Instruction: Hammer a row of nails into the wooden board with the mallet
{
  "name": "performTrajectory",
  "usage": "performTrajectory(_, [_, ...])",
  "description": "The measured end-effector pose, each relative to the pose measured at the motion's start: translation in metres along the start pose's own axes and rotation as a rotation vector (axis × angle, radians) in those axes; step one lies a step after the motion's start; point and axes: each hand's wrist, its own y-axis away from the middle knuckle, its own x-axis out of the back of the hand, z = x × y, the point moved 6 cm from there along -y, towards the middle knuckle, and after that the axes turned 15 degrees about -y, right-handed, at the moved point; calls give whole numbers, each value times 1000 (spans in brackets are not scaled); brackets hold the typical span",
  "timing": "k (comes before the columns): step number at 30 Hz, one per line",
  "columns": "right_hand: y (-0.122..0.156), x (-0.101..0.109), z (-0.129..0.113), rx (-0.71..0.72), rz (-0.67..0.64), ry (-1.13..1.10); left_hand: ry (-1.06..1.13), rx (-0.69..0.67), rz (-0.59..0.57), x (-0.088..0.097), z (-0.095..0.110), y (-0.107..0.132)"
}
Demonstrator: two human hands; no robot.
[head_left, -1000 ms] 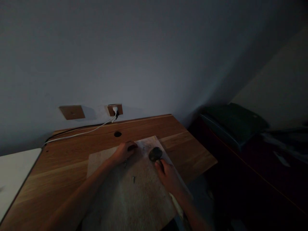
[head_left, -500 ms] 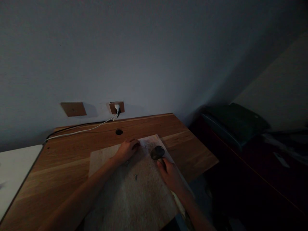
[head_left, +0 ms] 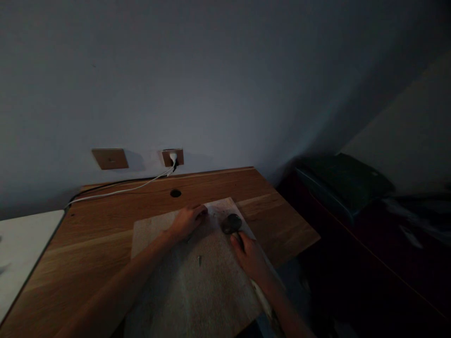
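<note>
A pale board (head_left: 211, 291) lies on the wooden desk. My right hand (head_left: 251, 258) is wrapped round the light handle of a mallet (head_left: 231, 224); its dark round head is over the board's right side. My left hand (head_left: 186, 221) rests near the board's far edge with its fingers curled and pinched together. What those fingers hold, if anything, is too dark and small to make out. A small metal piece, like a screw or nail (head_left: 199, 260), lies on the board between my arms. Another tiny piece shows faintly beside my left hand.
The wooden desk (head_left: 268, 216) meets the wall behind. A white plug sits in a wall socket (head_left: 179, 157), its cables running left along the desk's back edge. A cable hole (head_left: 175, 193) opens in the desk. A white surface (head_left: 28, 249) is at left, a dark green cushion-like item (head_left: 345, 180) at right.
The view has shifted very slightly. Both hands and the mallet keep almost the same place over the board.
</note>
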Motion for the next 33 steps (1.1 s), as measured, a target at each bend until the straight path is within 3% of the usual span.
performTrajectory(18, [1, 0, -2, 7, 10, 0, 136, -46, -55, -9, -5, 0])
performTrajectory(28, [-25, -15, -53, 104, -26, -87, 261, 10, -72, -10, -10, 0])
performTrajectory(33, [-34, -28, -56, 100, -60, 37, 301, 29, -83, -10, -11, 0])
